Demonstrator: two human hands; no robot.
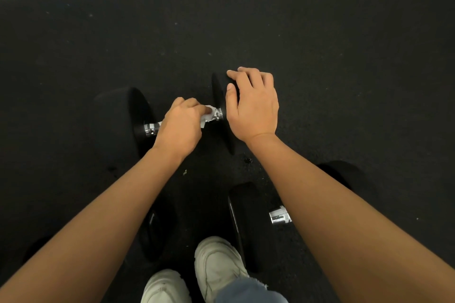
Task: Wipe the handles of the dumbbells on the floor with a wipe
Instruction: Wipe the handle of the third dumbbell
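My left hand (181,128) grips the white wipe (209,115) against the far dumbbell's chrome handle (151,128); the wipe shows at its 2 o'clock. My right hand (251,103), fingers relaxed, rests on the black head (220,96) at the wipe's 3 o'clock. A second dumbbell (246,224) lies at 5 o'clock.

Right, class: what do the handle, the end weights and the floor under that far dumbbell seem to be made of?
Handle: probably chromed steel; it is bright silver with mirror-like glints.
End weights: matte black with no shine, likely rubber or rubber-coated; what lies beneath cannot be told.
Floor: dark, grainy, pale-flecked, looks like rubber gym matting.
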